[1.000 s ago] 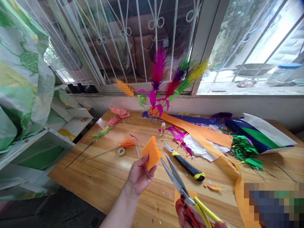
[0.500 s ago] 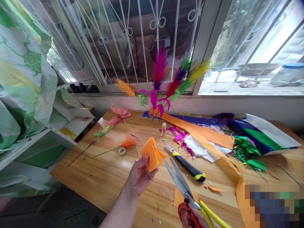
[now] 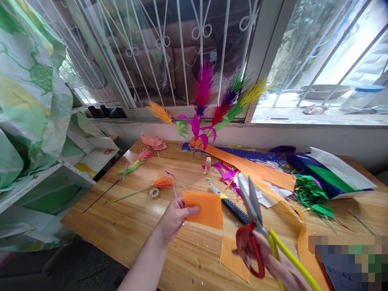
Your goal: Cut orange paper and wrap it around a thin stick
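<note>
Moved: orange paper piece (image 3: 204, 209) now flattened out, scissors (image 3: 254, 218) swung upright, off the paper.
Left hand (image 3: 174, 216): pinches the piece's left edge above table (image 3: 127, 226).
Right hand (image 3: 266, 258): wrapped round scissors handles, blades parted.
Progress: several paper flowers (image 3: 212, 101) finished; this piece looks uncut, orange strip (image 3: 260, 171) left.

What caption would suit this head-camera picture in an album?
Left hand holds an orange paper piece; right hand holds scissors above a wooden table.
</note>
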Tool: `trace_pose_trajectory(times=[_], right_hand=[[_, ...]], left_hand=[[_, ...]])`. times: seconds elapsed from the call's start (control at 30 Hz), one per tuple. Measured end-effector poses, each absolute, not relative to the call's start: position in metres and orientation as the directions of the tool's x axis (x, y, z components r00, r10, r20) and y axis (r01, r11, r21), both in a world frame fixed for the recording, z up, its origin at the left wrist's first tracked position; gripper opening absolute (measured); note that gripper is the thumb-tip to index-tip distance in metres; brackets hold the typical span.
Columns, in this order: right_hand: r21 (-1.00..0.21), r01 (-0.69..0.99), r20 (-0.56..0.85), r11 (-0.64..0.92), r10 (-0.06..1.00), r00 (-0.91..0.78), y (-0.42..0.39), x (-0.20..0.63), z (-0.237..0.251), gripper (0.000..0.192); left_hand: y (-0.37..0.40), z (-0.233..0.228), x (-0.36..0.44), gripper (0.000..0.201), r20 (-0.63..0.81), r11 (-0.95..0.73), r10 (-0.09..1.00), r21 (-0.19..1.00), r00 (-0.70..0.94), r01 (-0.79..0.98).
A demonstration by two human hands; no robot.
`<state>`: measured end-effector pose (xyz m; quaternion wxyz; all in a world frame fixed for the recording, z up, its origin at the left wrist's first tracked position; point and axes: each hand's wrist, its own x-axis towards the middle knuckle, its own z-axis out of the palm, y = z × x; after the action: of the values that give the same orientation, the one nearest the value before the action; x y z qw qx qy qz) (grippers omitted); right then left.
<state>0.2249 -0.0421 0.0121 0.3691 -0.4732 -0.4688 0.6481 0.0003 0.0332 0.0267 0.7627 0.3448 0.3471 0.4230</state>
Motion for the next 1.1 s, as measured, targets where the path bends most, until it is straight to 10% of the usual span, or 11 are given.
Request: trace_pose_trajectory(times=[0.3, 0.67, 0.9, 1.1], right_hand=[[-0.987, 0.102, -0.145, -0.127, 0.968, -0.203, 0.001, 0.192, 0.028, 0.033], [-0.993, 0.11, -0.026, -0.035, 0.996, 0.082, 0.011, 0.167, 0.011, 0.027], [-0.948, -0.286, -0.001, 0.139, 0.899, 0.438, 0.018, 0.147, 0.006, 0.03], [-0.962, -0.226, 0.02, 0.152, 0.868, 0.496, 0.017, 0.138, 0.003, 0.027]], left_hand=[[0.034, 0.046, -0.006, 0.069, -0.225, 0.157, 0.802, 0.973, 0.553, 0.168], [0.042, 0.031, -0.001, 0.074, -0.279, 0.385, 0.787, 0.919, 0.551, -0.085], [0.011, -0.014, 0.041, 0.034, -0.36, 0.534, 0.831, 0.303, 0.424, -0.789], [0.013, -0.01, 0.054, 0.025, -0.507, 0.453, 0.818, 0.274, 0.273, -0.849]])
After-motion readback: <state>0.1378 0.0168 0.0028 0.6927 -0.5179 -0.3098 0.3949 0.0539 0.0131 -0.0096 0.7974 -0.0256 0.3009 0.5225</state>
